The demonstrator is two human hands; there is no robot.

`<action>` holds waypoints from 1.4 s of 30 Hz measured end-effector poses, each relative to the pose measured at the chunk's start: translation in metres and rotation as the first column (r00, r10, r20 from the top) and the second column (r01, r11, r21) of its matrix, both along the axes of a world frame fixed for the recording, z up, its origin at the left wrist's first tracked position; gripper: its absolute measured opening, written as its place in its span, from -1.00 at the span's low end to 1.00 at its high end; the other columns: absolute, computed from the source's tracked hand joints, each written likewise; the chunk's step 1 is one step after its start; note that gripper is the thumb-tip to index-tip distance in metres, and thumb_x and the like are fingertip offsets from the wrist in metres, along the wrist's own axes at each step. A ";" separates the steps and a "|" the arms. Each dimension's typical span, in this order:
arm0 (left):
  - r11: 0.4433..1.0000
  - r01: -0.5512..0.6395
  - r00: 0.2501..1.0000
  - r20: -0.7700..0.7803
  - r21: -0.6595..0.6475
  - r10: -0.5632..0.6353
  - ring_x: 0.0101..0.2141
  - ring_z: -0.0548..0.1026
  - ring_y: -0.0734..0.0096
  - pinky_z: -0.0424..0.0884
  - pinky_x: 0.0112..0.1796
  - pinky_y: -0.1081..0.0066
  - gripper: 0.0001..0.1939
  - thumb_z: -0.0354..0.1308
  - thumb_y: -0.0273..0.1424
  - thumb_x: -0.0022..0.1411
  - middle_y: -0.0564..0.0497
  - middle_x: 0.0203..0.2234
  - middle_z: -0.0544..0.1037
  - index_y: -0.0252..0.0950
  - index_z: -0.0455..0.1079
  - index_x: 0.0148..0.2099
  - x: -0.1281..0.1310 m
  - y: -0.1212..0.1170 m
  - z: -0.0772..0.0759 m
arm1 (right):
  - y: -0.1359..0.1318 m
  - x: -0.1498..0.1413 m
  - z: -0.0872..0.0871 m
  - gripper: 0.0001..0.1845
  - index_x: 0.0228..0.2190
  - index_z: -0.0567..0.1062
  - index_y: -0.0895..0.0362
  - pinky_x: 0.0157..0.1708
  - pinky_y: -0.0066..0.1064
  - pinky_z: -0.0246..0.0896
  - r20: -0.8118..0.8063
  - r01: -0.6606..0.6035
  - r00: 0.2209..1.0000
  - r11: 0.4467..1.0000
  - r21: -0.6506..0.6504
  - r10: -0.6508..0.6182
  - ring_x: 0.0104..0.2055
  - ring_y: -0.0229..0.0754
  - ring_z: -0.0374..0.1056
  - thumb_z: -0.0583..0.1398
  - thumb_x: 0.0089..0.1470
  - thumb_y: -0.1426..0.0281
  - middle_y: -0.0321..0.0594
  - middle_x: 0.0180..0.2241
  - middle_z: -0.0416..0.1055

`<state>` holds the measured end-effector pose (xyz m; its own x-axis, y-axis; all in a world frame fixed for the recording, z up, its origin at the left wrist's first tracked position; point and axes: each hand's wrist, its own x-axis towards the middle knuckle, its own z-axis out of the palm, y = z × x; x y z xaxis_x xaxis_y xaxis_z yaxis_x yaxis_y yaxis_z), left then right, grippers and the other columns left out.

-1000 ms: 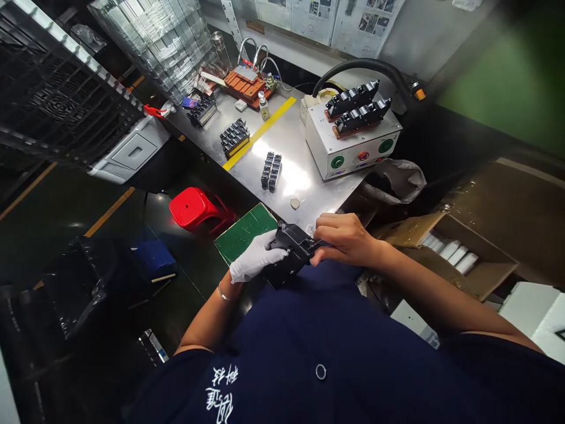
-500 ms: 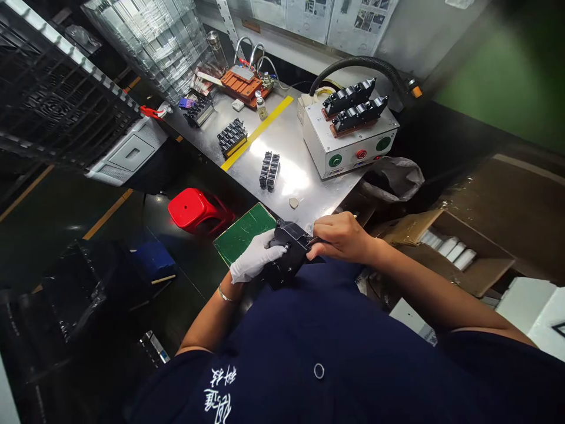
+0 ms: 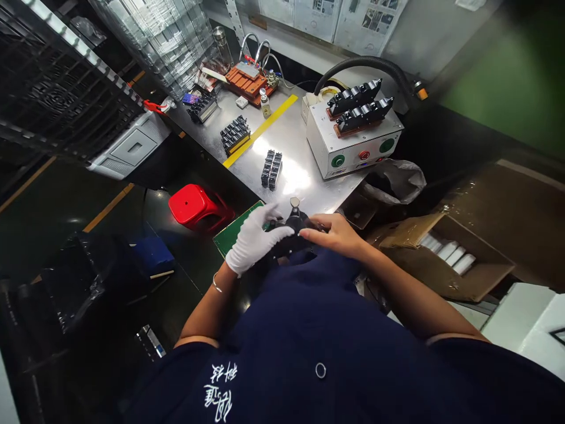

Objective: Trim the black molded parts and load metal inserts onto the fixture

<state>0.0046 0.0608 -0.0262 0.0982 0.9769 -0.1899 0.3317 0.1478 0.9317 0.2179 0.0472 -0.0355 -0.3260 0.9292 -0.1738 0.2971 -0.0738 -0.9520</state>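
Note:
My left hand (image 3: 252, 240), in a white glove, grips a black plastic switch housing (image 3: 295, 227) from the left, close to my chest at the table's near edge. My bare right hand (image 3: 332, 232) holds the same housing from the right, fingers pressed on its top. Much of the part is hidden between my hands. A small grey block (image 3: 294, 202) lies on the steel table (image 3: 304, 182) just beyond it. A green mat (image 3: 236, 228) sits under my left hand.
A white test box (image 3: 353, 147) with green and red buttons carries two black switch panels (image 3: 358, 106). Groups of black parts (image 3: 271, 169) lie by a yellow tape line (image 3: 259, 131). A red stool (image 3: 193, 206) stands left; an open cardboard box (image 3: 445, 259) right.
Both hands moved the housing up and forward toward the table edge. My left glove shifted over its top, and the part now shows less of itself.

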 end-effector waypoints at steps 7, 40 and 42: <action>0.718 -0.333 0.550 0.493 -0.611 0.674 0.05 0.47 0.28 0.42 0.05 0.30 -0.56 0.27 -0.41 0.18 -0.12 0.09 0.46 -0.23 0.36 0.12 0.020 -0.023 -0.025 | -0.018 -0.023 -0.034 -0.46 -0.63 0.26 0.11 -0.58 -0.45 -0.09 -0.112 0.391 0.911 0.917 -0.074 -0.398 -0.57 -0.36 -0.03 0.20 -0.05 -0.09 -0.41 -0.65 0.05; 0.447 0.060 0.464 0.422 -0.892 0.779 -0.27 0.63 0.35 0.55 -0.08 0.34 -0.83 0.17 -0.46 0.25 -0.04 -0.32 0.65 -0.39 0.48 -0.11 0.047 -0.041 0.010 | -0.021 0.000 -0.052 -0.63 -0.55 0.42 0.08 -0.46 -0.37 0.15 -0.288 0.641 0.751 0.762 0.098 -0.594 -0.51 -0.27 0.18 0.29 -0.02 0.05 -0.34 -0.58 0.29; 0.451 0.072 0.423 0.437 -0.890 0.794 -0.24 0.63 0.35 0.54 -0.06 0.34 -0.83 0.13 -0.44 0.29 -0.05 -0.31 0.65 -0.40 0.47 -0.13 0.047 -0.039 0.009 | -0.026 0.001 -0.043 -0.69 -0.53 0.45 0.07 -0.42 -0.36 0.18 -0.328 0.574 0.795 0.807 0.140 -0.509 -0.47 -0.26 0.22 0.28 0.04 0.12 -0.31 -0.55 0.33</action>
